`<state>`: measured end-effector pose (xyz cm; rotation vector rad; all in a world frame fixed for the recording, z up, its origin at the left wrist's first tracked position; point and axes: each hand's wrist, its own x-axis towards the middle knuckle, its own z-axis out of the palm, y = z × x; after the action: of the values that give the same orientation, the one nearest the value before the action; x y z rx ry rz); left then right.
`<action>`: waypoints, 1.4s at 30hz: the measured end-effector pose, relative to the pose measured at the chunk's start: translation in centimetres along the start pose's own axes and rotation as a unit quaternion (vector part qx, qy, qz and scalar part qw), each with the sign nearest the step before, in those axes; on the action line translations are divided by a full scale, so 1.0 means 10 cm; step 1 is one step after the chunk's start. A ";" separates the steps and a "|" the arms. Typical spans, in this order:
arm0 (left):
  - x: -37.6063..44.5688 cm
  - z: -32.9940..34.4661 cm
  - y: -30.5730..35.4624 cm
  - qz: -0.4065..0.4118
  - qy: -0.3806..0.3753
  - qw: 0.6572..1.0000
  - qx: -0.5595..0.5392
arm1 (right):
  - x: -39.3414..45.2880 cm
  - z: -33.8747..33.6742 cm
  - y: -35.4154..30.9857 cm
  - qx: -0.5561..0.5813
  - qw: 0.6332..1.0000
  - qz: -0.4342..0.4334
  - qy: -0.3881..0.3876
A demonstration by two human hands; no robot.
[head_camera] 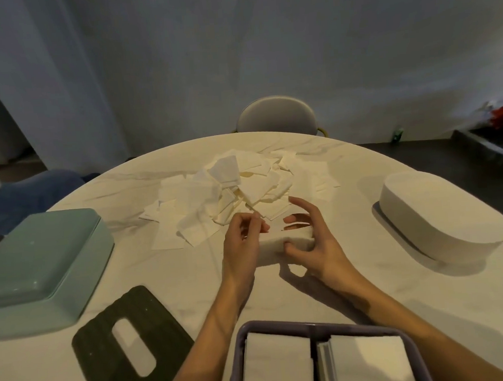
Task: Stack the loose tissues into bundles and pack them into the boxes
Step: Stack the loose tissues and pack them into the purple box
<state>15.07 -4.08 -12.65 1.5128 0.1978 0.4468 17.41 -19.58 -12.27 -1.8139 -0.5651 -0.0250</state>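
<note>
Both hands at bench (354, 296) centre, on a small tissue bundle (280, 243) lying just near of the loose tissue pile (238, 191). Left hand (241, 244): fingers curled, pinching the bundle's left end. Right hand (315, 239): fingers spread, thumb touching the bundle's right end. Green box (40, 268) at left edge, white oval box (443, 222) at right edge, purple tray (317, 327) with stacked tissues at near edge, dark slotted lid (106, 340) near-left.
</note>
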 end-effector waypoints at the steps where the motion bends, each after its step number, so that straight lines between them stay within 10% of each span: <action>1: 0.00 0.00 -0.01 -0.002 -0.004 1.000 0.000 | 0.01 0.03 -0.01 0.012 1.000 0.001 -0.001; 14: 0.04 -0.06 0.02 -0.051 -0.022 0.998 0.017 | 0.09 -0.20 0.03 -0.001 0.999 0.043 0.025; 22: -0.06 -0.17 0.23 -0.255 -0.334 0.886 -0.195 | 0.15 -0.45 -0.50 -0.089 0.992 0.026 -0.089; 29: -0.08 -0.17 0.28 -0.253 -0.212 0.918 -0.218 | 0.71 -0.55 -0.13 -0.272 0.953 0.111 0.075; 42: 0.00 -0.17 0.23 -0.291 -0.101 0.904 -0.298 | 0.93 -0.78 0.12 -0.373 0.901 0.205 -0.082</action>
<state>14.07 -2.47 -10.52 0.8263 0.3041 -0.1341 28.20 -23.52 -8.08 -2.6802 -0.2848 0.2294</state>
